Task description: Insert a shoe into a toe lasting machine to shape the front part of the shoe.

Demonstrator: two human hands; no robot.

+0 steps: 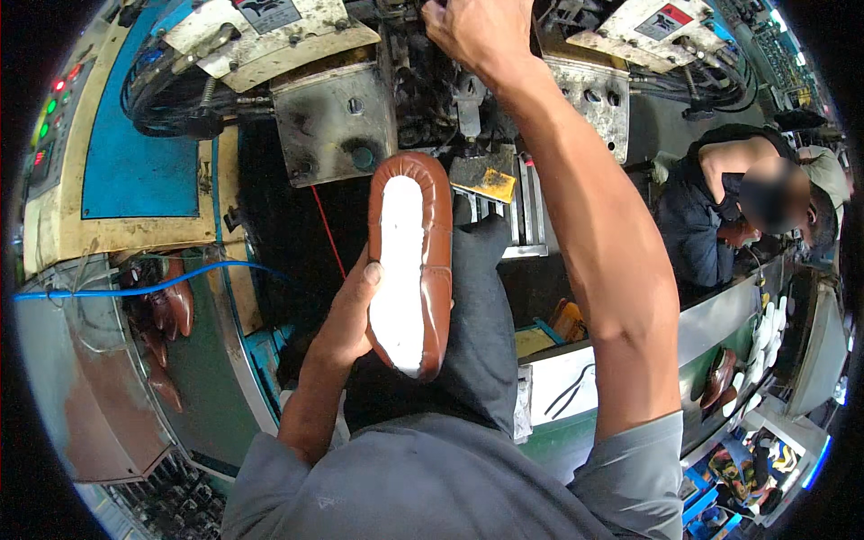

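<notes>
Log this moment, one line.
left hand: holds brown shoe, white underside showing | right hand: at machine, contact unclear | co-worker: at right

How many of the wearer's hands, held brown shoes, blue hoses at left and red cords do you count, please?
Wearer's hands: 2, left hand and right hand
Held brown shoe: 1
Blue hose: 1
Red cord: 1
Total: 5

Strong light bleaches the white underside (pixel 399 279) of the brown shoe (pixel 437 243) nearly blank and glints on its leather (pixel 438 310). Deep shadow pools under the machine (pixel 333 121). Lamps (pixel 800 58) glare at far right, and fisheye distortion bends straight edges toward black margins; blur covers a co-worker's head (pixel 774 196).
</notes>
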